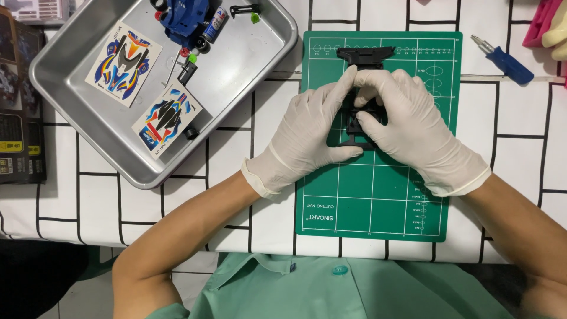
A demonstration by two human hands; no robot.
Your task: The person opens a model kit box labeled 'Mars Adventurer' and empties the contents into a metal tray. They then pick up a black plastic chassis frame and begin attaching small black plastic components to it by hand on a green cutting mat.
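Both gloved hands, left hand and right hand, clasp a black chassis, hiding its middle; metal tray left of the grip, screwdriver right.

I am at a hobby bench for model building; my desk wears a white cloth with a black grid; a green cutting mat lies before me; a steel tray keeps decal sheets, a blue model car body and small loose parts; a blue-handled screwdriver lies at the right; kit boxes sit at the left edge.
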